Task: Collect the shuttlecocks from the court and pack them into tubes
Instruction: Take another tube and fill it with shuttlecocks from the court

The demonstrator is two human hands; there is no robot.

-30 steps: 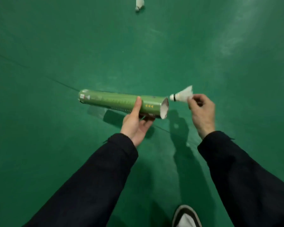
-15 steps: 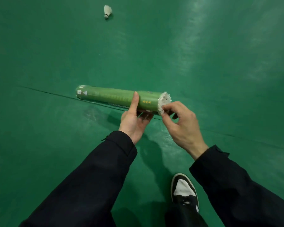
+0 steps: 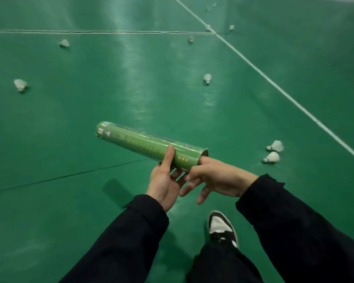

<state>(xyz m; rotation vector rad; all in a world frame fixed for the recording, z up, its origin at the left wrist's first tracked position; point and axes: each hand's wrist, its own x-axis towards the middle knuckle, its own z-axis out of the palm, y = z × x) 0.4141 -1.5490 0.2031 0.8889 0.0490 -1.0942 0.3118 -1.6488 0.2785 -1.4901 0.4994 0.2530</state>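
Observation:
My left hand (image 3: 166,180) grips a green cardboard tube (image 3: 143,145) near its open right end and holds it roughly level above the court. My right hand (image 3: 215,177) is at that open end with one finger pushed inside the tube; its other fingers hang spread and loose below. The shuttlecock it pushed in is hidden inside the tube. Several white shuttlecocks lie on the green floor: a pair at the right (image 3: 273,152), one ahead (image 3: 207,78), one at the left (image 3: 20,84) and one far left (image 3: 64,43).
White court lines (image 3: 274,86) cross the far floor and run down the right side, with more shuttlecocks near their junction (image 3: 208,28). A dark seam (image 3: 70,176) crosses the floor below the tube. My black-and-white shoe (image 3: 222,227) stands under my right arm.
The shuttlecock my right hand pinched went fully into the tube, and a finger now reaches inside after it. My view lifted, bringing many more shuttlecocks and the court lines into sight.

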